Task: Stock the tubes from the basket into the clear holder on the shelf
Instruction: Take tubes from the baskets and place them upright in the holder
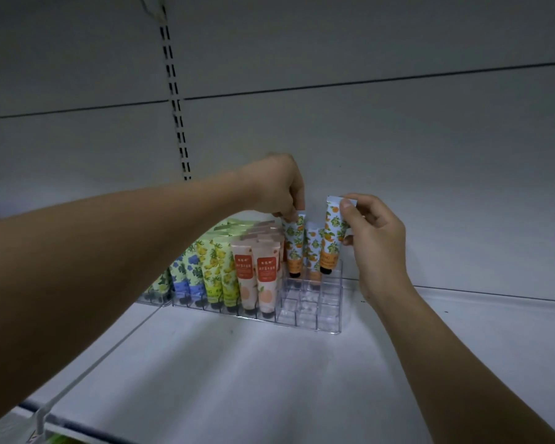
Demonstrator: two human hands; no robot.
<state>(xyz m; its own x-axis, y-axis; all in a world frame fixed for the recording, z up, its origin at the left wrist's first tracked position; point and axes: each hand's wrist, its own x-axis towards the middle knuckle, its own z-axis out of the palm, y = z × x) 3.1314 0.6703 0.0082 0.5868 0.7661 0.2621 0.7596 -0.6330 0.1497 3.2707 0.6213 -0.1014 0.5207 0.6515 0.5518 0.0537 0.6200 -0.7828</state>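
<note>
A clear holder [314,310] with a grid of slots stands on the white shelf [269,373]. Its left rows are filled with blue, yellow-green and peach tubes [265,280], caps down. My left hand [279,187] pinches the top of an orange-patterned tube [293,248] whose cap sits in a back slot. My right hand [370,238] grips another orange-patterned tube [332,238] by its top end, its black cap at the holder's back right slots. A third orange tube [313,254] stands between them. The basket is out of view.
The shelf's back panel [398,139] rises right behind the holder, with a slotted upright [177,104] to the left. A second clear holder [156,294] adjoins on the left. A wire divider [87,370] runs along the shelf's left side.
</note>
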